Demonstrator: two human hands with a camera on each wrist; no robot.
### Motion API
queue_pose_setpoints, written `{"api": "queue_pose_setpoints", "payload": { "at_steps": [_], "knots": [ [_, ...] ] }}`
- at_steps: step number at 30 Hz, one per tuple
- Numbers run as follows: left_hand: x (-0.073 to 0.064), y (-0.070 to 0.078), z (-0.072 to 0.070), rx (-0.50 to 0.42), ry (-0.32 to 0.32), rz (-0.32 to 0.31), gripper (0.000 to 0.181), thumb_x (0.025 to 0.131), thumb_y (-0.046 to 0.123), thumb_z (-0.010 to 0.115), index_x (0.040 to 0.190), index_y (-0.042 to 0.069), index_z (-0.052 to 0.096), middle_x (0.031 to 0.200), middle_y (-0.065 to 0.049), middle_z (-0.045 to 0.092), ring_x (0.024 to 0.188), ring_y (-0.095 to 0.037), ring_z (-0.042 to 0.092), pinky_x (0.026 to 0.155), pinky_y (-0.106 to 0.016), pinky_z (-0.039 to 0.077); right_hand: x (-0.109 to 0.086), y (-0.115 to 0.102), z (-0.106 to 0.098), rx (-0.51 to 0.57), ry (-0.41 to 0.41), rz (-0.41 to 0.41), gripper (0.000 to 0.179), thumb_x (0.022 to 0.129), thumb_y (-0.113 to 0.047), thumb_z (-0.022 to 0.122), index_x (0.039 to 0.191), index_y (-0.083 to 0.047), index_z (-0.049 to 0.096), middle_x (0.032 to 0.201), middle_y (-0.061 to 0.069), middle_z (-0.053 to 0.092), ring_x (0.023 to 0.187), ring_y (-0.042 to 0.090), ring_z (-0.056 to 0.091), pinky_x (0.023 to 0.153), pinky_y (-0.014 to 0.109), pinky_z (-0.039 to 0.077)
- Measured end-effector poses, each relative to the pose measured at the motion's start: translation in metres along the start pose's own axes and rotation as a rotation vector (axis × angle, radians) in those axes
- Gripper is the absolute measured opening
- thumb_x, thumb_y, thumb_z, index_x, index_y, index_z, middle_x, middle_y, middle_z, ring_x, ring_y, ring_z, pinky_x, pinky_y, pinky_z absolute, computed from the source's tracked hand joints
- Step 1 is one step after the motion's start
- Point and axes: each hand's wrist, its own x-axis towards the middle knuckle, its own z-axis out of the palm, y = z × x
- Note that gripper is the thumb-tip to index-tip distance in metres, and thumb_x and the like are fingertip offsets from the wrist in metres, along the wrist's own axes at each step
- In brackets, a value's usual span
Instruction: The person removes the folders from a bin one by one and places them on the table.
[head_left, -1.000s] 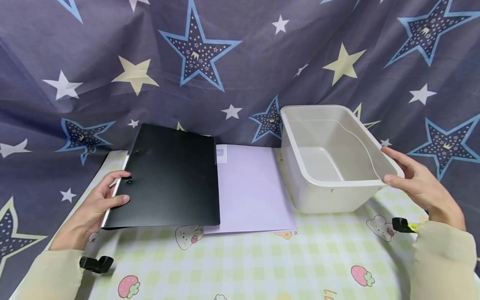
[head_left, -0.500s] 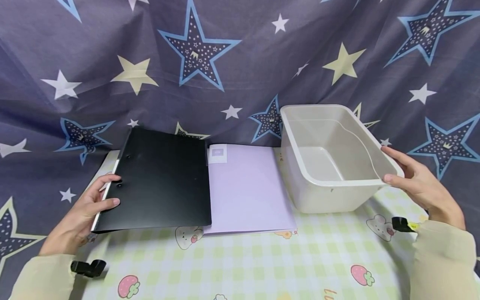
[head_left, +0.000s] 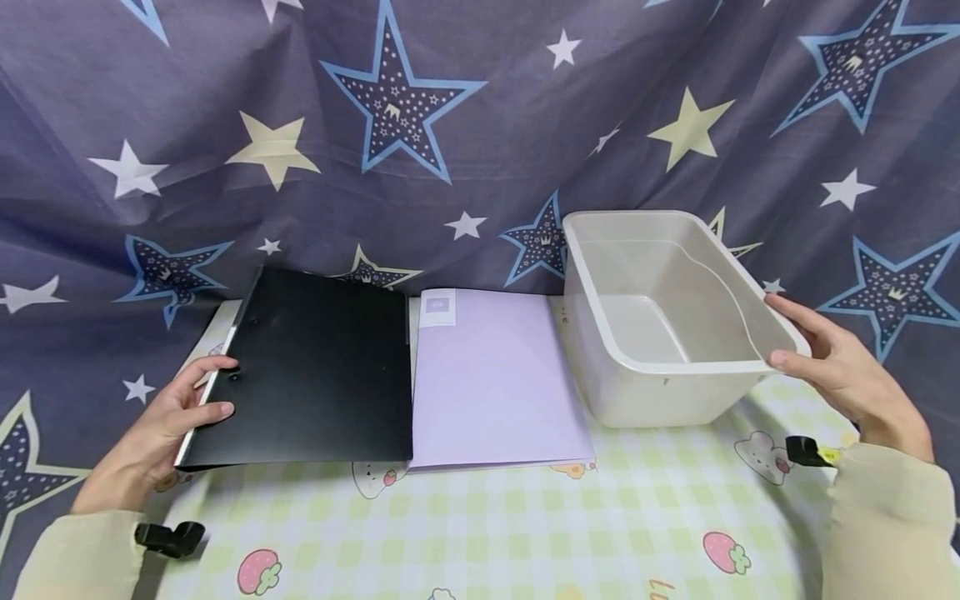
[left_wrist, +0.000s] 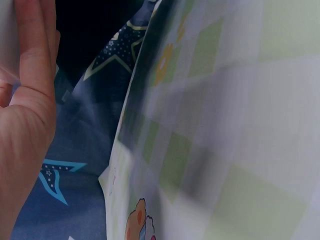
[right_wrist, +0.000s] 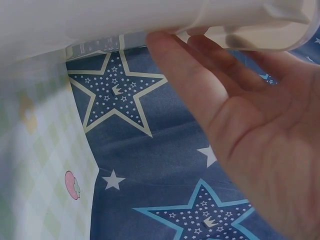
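Note:
My left hand (head_left: 171, 421) grips a black folder (head_left: 318, 375) by its pale spine edge, thumb and a finger on the front cover. The folder's right edge lies beside a lilac folder (head_left: 498, 379), which rests flat with a small white label at its top left. On the right stands a light grey plastic bin (head_left: 660, 392) with nothing in it. My right hand (head_left: 847, 367) holds the bin's near right corner, thumb and fingers at the rim. In the right wrist view the fingers (right_wrist: 220, 65) reach up under the rim.
A green-and-white checked tablecloth (head_left: 480, 533) with cartoon prints covers the table. Behind it hangs a dark blue cloth (head_left: 480, 50) patterned with stars, close to the bin and both folders. Each wrist wears a black device.
My left hand has moved left and slightly down with the black folder, uncovering more of the lilac folder and its label. The right hand and the bin stay put.

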Motion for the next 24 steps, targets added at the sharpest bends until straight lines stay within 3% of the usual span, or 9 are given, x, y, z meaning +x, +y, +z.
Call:
{"api": "queue_pose_setpoints", "payload": {
  "at_steps": [2, 8, 19, 21, 23, 24],
  "knots": [
    [0.000, 0.000, -0.001, 0.015, 0.005, -0.002, 0.056, 0.090, -0.022, 0.037, 0.134, 0.013, 0.039, 0.112, -0.006, 0.067, 0.083, -0.025, 0.070, 0.059, -0.041, 0.057, 0.000, -0.001, 0.000, 0.001, -0.001, 0.001, 0.074, 0.087, 0.020, 0.050, 0.151, -0.005, 0.023, 0.139, 0.007, 0.039, 0.104, 0.009, 0.058, 0.078, 0.018, 0.051],
    [0.001, 0.000, -0.007, 0.195, 0.065, -0.020, 0.053, 0.089, -0.018, 0.045, 0.135, 0.010, 0.040, 0.105, -0.001, 0.067, 0.080, -0.017, 0.069, 0.059, -0.032, 0.056, -0.001, -0.003, 0.000, -0.018, -0.002, 0.010, 0.074, 0.088, 0.019, 0.050, 0.151, -0.007, 0.023, 0.142, 0.006, 0.035, 0.104, 0.008, 0.057, 0.079, 0.017, 0.051],
    [0.005, -0.010, -0.018, 0.275, 0.095, -0.064, 0.053, 0.091, -0.013, 0.047, 0.136, 0.014, 0.044, 0.126, 0.004, 0.046, 0.085, -0.011, 0.065, 0.065, -0.025, 0.053, 0.000, -0.002, 0.000, 0.023, -0.018, 0.002, 0.073, 0.088, 0.019, 0.049, 0.151, -0.006, 0.022, 0.143, 0.007, 0.034, 0.106, 0.009, 0.057, 0.079, 0.018, 0.051],
    [0.004, -0.011, -0.018, 0.322, 0.116, -0.077, 0.053, 0.091, -0.011, 0.048, 0.137, 0.015, 0.044, 0.138, 0.005, 0.035, 0.110, -0.004, 0.053, 0.085, -0.016, 0.043, 0.001, -0.002, 0.000, 0.018, -0.018, 0.000, 0.073, 0.088, 0.019, 0.049, 0.151, -0.006, 0.022, 0.143, 0.006, 0.034, 0.106, 0.008, 0.057, 0.079, 0.018, 0.051],
    [0.004, -0.012, -0.019, 0.361, 0.137, -0.097, 0.054, 0.091, -0.009, 0.050, 0.139, 0.016, 0.042, 0.147, 0.006, 0.022, 0.133, -0.007, 0.028, 0.108, -0.022, 0.019, 0.000, -0.002, 0.000, 0.011, -0.015, -0.001, 0.073, 0.088, 0.019, 0.050, 0.151, -0.006, 0.023, 0.143, 0.006, 0.034, 0.106, 0.008, 0.057, 0.079, 0.018, 0.051],
    [0.004, -0.012, -0.020, 0.376, 0.144, -0.105, 0.055, 0.091, -0.008, 0.051, 0.140, 0.015, 0.042, 0.150, 0.006, 0.017, 0.139, -0.009, 0.013, 0.112, -0.027, 0.005, 0.000, -0.002, 0.000, 0.013, -0.015, -0.003, 0.073, 0.087, 0.019, 0.050, 0.151, -0.006, 0.023, 0.143, 0.007, 0.035, 0.106, 0.008, 0.057, 0.079, 0.018, 0.051]
  ]
}}
